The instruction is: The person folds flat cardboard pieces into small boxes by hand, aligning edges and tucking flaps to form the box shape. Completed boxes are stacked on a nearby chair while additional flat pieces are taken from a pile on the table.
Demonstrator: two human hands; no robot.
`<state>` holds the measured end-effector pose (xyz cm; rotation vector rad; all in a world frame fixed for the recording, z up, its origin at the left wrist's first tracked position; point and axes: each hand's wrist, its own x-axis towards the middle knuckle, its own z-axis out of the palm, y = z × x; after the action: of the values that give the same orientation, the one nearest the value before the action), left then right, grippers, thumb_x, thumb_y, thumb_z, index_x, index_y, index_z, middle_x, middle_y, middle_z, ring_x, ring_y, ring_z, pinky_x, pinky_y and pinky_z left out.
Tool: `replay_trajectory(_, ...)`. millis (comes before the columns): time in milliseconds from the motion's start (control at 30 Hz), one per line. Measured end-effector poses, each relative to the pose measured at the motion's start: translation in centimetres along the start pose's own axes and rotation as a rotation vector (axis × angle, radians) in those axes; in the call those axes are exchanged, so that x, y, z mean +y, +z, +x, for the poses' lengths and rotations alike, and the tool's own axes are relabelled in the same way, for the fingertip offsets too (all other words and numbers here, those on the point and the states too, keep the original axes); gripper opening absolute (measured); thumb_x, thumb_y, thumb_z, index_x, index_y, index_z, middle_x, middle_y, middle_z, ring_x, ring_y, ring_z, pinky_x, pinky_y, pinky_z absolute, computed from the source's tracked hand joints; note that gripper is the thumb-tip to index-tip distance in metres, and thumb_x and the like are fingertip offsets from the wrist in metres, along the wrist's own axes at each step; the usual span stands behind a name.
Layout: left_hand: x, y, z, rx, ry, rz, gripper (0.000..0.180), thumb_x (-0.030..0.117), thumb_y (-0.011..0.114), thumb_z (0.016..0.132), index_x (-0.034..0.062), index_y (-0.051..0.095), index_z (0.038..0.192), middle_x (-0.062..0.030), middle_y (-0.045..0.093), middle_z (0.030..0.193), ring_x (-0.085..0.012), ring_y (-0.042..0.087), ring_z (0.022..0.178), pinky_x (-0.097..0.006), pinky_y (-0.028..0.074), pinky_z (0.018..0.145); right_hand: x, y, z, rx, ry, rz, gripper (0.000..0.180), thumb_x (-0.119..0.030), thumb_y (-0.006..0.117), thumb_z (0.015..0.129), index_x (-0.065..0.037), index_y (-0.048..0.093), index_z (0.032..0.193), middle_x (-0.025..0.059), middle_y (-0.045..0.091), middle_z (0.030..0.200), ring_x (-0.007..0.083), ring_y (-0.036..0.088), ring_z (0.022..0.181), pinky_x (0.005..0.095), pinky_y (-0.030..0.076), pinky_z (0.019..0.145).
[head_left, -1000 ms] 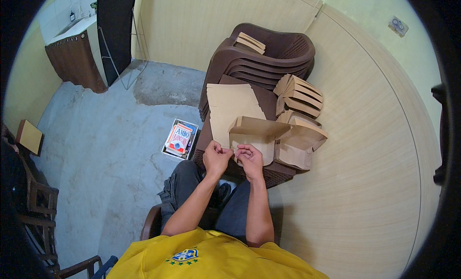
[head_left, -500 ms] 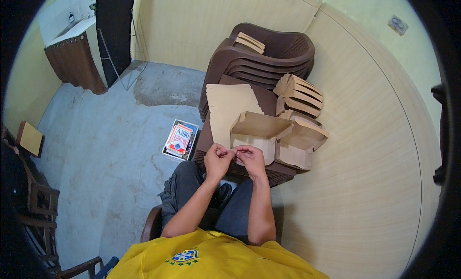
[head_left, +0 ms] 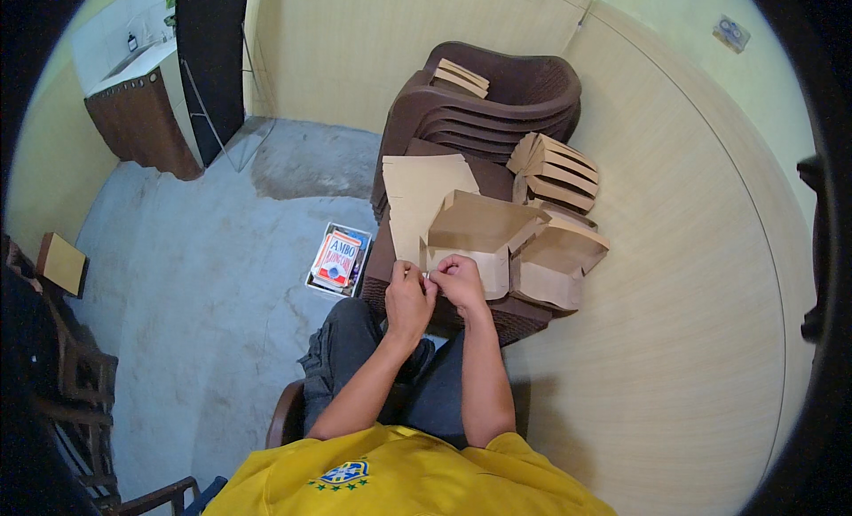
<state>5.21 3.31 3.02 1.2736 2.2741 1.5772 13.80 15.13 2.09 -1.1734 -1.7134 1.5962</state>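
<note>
My left hand (head_left: 410, 305) and my right hand (head_left: 461, 285) meet in front of an open brown cardboard box (head_left: 470, 261). Both are closed, fingertips pinched together around something tiny and pale that I cannot make out. The box stands with its lid raised, just beyond my right hand. A second open cardboard box (head_left: 555, 267) sits against its right side. Left of the boxes lies a flat cardboard sheet (head_left: 422, 192) with slits along its edges. All of these rest on a brown woven-pattern surface (head_left: 380, 266) before my knees.
Stacked brown plastic chairs (head_left: 399, 117) stand at the far side, with folded cardboard pieces (head_left: 461, 78) on the top seat. More folded cardboard (head_left: 559, 174) is piled by the wall at right. On the floor to the left is a white bin (head_left: 312, 285) holding a printed packet.
My left hand has turned so its back shows more, and its fingers have curled in. My right hand still pinches close beside it. The view has shifted slightly.
</note>
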Motion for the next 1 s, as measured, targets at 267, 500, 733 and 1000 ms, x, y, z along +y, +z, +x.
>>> replay_trajectory(267, -0.1, -1.1, -0.2, 0.001, -0.102, -0.139, 0.03, 0.003, 0.074, 0.09, -0.0039, 0.065, 0.118, -0.0228, 0.072, 0.097, -0.0467, 0.074, 0.085, -0.051, 0.06, 0.074, 0.1, -0.2, 0.9, -0.058, 0.021, -0.273, 0.019, 0.003, 0.082, 0.08, -0.002, 0.066, 0.091, 0.0035, 0.068, 0.075, 0.0099, 0.063, 0.065, 0.0268, 0.05, 0.059)
replay_trajectory(500, -0.3, -0.6, -0.4, -0.135, 0.002, 0.145, 0.054, 0.006, 0.076, 0.089, 0.0033, 0.062, 0.141, -0.0176, 0.077, 0.081, -0.0393, 0.078, 0.082, -0.049, 0.061, 0.073, 1.1, 0.0, 1.3, 0.011, -0.047, -0.209, 0.023, 0.0, 0.082, 0.084, 0.0, 0.069, 0.102, 0.0061, 0.071, 0.092, 0.0126, 0.067, 0.079, 0.0275, 0.056, 0.069)
replay_trajectory(733, -1.2, -0.2, 0.8, -0.138, 0.048, -0.187, 0.036, 0.007, 0.076, 0.086, 0.0056, 0.077, 0.121, -0.0123, 0.075, 0.094, -0.0293, 0.076, 0.088, -0.038, 0.061, 0.082, 1.5, -0.1, 1.8, 0.112, -0.19, 0.07, 0.025, -0.013, 0.081, 0.097, -0.001, 0.071, 0.116, 0.0062, 0.073, 0.1, 0.0125, 0.07, 0.084, 0.0285, 0.059, 0.069)
replay_trajectory(1000, -3.4, 2.2, 4.0, -0.213, -0.319, -0.508, 0.027, 0.01, 0.087, 0.091, -0.002, 0.073, 0.111, -0.0095, 0.076, 0.1, -0.0144, 0.073, 0.091, -0.032, 0.061, 0.081, 0.6, 0.7, 1.2, 0.145, 0.064, 0.152, 0.028, -0.03, 0.079, 0.102, -0.003, 0.073, 0.102, 0.0039, 0.072, 0.087, 0.0118, 0.07, 0.078, 0.0301, 0.06, 0.063)
